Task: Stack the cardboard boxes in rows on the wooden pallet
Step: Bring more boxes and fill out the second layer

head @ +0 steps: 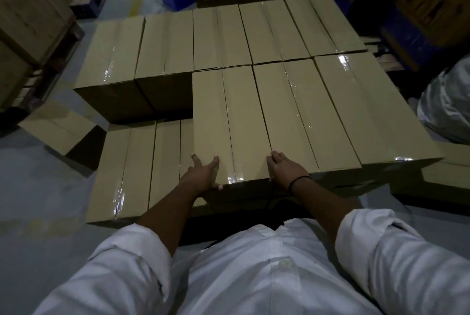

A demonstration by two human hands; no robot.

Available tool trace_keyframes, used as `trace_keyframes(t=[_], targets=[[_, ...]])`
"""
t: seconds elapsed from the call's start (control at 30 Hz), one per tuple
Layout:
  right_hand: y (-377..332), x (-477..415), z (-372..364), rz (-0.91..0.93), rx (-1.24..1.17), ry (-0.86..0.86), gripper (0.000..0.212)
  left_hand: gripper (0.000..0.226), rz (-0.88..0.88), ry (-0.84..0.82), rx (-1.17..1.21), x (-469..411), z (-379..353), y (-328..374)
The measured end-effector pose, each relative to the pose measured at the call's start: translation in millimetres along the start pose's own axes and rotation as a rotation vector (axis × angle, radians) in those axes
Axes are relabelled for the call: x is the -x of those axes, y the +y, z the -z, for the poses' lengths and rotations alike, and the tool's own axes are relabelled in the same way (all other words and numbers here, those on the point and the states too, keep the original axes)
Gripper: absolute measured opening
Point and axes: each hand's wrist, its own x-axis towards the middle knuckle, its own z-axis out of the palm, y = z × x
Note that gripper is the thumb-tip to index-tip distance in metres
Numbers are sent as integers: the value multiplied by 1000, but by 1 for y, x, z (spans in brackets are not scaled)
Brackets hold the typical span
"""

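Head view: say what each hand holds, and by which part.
Both grip one taped cardboard box in the upper layer: left hand at its near left corner, right hand at its near right edge.

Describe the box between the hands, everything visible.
The cardboard box is long, brown, its top flaps sealed by clear tape along the middle seam. It lies flat on the upper layer, near row, flush against the next box at its right. The left hand grips its near left corner, the right hand its near right edge.
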Motion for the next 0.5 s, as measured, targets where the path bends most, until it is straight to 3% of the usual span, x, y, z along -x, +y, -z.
trace_keyframes(t=[0.2,0.3,0.5], targets=[[0,4,8,-8,-50,-32,87,106,-11,-11,1,2,0,0],[-3,14,16,-40,-127,-22,75,104,-13,-22,59,3,10,-1],[-14,49,42,-86,-236,124,55,93,-63,229,184,35,20,16]])
